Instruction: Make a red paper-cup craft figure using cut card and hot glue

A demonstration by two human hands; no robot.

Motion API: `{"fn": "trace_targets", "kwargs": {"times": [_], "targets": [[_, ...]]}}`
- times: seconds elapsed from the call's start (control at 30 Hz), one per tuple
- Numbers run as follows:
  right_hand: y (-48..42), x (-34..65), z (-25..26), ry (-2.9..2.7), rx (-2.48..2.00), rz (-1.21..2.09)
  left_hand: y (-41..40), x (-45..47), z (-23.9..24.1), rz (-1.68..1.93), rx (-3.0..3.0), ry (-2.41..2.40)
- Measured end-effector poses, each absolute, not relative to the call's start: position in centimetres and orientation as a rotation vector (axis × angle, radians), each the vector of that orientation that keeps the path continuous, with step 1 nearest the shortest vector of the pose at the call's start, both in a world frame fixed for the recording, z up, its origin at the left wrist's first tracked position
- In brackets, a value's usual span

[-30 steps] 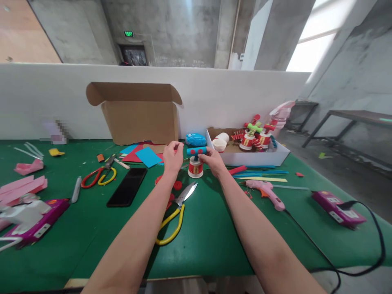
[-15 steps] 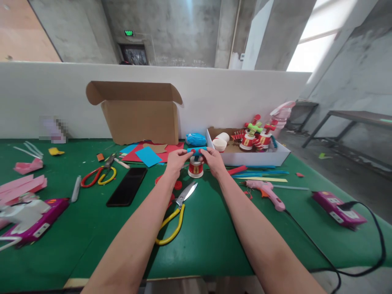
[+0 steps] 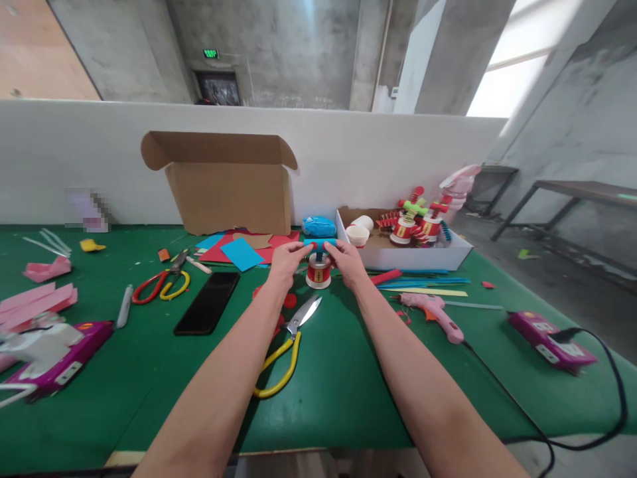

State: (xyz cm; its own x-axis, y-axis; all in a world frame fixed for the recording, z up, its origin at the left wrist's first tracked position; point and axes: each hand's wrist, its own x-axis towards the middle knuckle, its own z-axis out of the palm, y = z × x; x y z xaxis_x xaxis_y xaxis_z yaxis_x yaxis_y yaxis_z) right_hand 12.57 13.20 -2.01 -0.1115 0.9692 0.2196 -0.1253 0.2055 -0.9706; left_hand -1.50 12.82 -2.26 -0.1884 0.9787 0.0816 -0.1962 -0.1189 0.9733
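Both hands meet over the middle of the table at a small blue crosspiece (image 3: 320, 243), which looks like a rolled or folded paper bar. My left hand (image 3: 290, 260) is closed with thumb and fingers pinching its left end. Its right end sits between the thumb and fingers of my right hand (image 3: 347, 261). Directly below stands an upright paper cup (image 3: 318, 273), red and white with a yellow label, and a short dark blue post joins it to the bar. Yellow-handled scissors (image 3: 283, 365) lie open nearer to me, partly under my left forearm.
A white box (image 3: 413, 257) holds cups and finished figures at the back right. A pink glue gun (image 3: 432, 311) with a trailing cord lies right, near a purple power strip (image 3: 550, 340). Left are a phone (image 3: 206, 303), pliers (image 3: 172, 275) and coloured paper (image 3: 241, 254).
My hands stay almost in place. The red spots on the front of the blue crosspiece show less now, as if it has turned slightly. The cup has barely moved.
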Motion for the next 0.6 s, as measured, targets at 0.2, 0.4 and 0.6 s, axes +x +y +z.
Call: {"fn": "trace_targets", "kwargs": {"times": [0.2, 0.4, 0.6], "targets": [[13.3, 12.6, -1.8, -1.233, -0.947, 1.250, 12.9, -1.8, -2.2, 1.443, 1.087, 1.123], [13.2, 13.1, -1.4, -1.095, -1.119, 1.022, 13.0, -2.6, -1.9, 1.562, 1.097, 1.302], [12.6, 14.3, -1.6, -1.004, -1.190, 0.707, 13.2, -3.4, -0.8, 1.724, 1.141, 1.373]]}}
